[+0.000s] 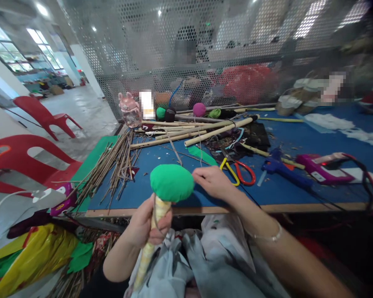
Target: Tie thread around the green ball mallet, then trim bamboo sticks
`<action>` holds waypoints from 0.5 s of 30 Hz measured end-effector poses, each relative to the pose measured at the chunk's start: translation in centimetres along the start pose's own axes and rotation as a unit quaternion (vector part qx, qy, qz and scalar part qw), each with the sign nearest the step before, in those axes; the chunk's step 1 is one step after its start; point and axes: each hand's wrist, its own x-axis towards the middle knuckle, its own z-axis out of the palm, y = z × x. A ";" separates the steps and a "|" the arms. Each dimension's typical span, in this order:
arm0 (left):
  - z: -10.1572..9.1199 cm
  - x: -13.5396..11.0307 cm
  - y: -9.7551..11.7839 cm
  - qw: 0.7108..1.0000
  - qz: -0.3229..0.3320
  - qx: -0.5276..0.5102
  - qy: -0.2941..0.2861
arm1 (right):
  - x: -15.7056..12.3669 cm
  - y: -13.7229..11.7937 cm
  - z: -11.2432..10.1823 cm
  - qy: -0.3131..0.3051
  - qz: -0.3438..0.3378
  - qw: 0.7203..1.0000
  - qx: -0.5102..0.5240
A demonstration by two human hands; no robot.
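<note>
My left hand point(147, 225) is closed round a pale stick point(149, 244) just below its padded green fabric head point(171, 182), holding it upright over my lap. My right hand point(213, 182) is pinched shut right beside the green head, on its right side; a thin thread seems to run up from its fingers, but what it grips is too small to name. The lower end of the stick slants down to my lap, over grey cloth point(205, 256).
A blue table point(298, 136) carries a heap of thin twigs point(112, 165), long bamboo sticks point(211, 130), scissors point(239, 171), a blue glue gun point(282, 167), a pink one point(323, 167) and ball-headed sticks point(199, 109). Red chairs point(21, 159) stand left. A perforated screen point(205, 49) is behind.
</note>
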 end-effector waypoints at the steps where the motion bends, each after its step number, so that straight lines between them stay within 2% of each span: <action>1: 0.2 0.1 -0.4 0.999 -0.023 0.018 -0.017 | 1.2 0.1 -0.6 -0.019 -0.033 0.998 -0.058; 4: 1.2 1.2 -1.8 0.996 -0.058 0.073 -0.008 | 4.6 -1.8 -2.3 -0.080 -0.142 0.970 -0.182; 7: 1.5 2.4 -2.6 0.993 -0.050 0.100 0.047 | 5.5 -5.8 -3.3 -0.131 -0.203 0.946 -0.214; 9: 1.0 2.5 -2.3 0.992 -0.017 0.087 0.088 | 4.5 -7.8 -3.7 -0.130 -0.197 0.951 -0.200; 11: 0.2 1.9 -1.7 0.991 0.024 0.060 0.113 | 2.7 -8.5 -3.8 -0.100 -0.174 0.968 -0.153; 13: -0.4 0.9 -0.9 0.991 0.056 0.034 0.116 | 0.9 -7.8 -3.5 -0.056 -0.149 0.984 -0.073; 15: -0.7 0.2 -0.1 0.993 0.071 0.000 0.095 | -0.5 -6.7 -2.7 -0.016 -0.115 0.993 0.023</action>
